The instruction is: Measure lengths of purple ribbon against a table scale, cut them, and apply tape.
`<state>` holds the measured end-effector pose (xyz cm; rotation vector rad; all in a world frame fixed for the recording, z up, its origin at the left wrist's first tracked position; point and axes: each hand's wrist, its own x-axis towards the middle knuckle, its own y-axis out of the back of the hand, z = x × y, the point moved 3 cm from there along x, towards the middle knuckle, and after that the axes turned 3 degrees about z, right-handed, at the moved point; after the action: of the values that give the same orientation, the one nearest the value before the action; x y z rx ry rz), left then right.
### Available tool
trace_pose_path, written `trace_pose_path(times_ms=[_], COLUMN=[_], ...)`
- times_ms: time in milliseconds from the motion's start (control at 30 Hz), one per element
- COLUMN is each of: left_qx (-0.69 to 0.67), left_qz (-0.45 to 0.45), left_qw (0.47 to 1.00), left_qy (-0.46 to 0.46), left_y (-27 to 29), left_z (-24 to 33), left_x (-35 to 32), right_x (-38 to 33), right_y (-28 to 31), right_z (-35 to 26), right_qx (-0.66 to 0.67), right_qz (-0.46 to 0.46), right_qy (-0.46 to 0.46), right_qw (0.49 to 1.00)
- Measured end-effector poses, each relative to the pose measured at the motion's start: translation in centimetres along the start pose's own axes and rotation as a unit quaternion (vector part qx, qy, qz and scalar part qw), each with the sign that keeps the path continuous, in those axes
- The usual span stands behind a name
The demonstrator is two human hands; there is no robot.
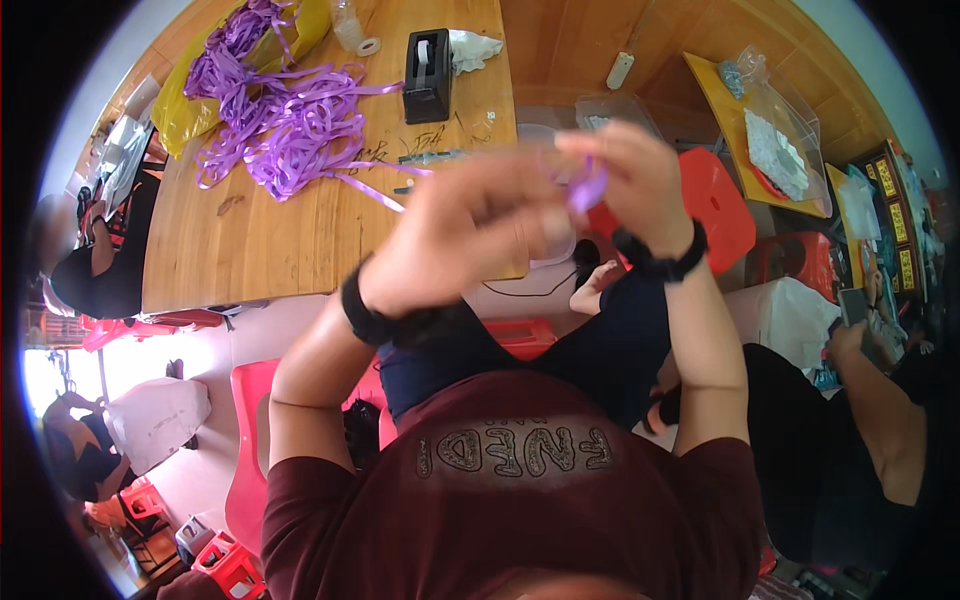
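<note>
Pinching a purple ribbon piece [588,188] between your two raised hands.

You are lifting both forearms up in front of your chest, wrists bent inward, each wearing a black wristband. Your left hand [470,235] is curling its fingers closed toward the ribbon, blurred; your right hand [630,175] is gripping the ribbon with fingertips pressed together. The ribbon is hanging in the air between the hands, above the near edge of the wooden surface [260,240], where a purple ribbon heap [285,120] and a black tape dispenser [428,75] are lying.
</note>
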<state>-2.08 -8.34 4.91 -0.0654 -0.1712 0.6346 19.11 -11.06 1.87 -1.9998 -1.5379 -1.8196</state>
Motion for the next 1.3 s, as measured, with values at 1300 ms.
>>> trace_pose_path(times_ms=[1300], left_qx=[0.471], left_qz=[-0.016], left_qw=[0.881], left_qy=[0.048], left_y=[7.4], left_z=[-12.3], left_x=[13.0], right_x=[-12.4], right_y=[-13.0], right_z=[9.9], right_qx=[0.349], right_qz=[-0.011], right_qy=[-0.484], right_qw=[0.802])
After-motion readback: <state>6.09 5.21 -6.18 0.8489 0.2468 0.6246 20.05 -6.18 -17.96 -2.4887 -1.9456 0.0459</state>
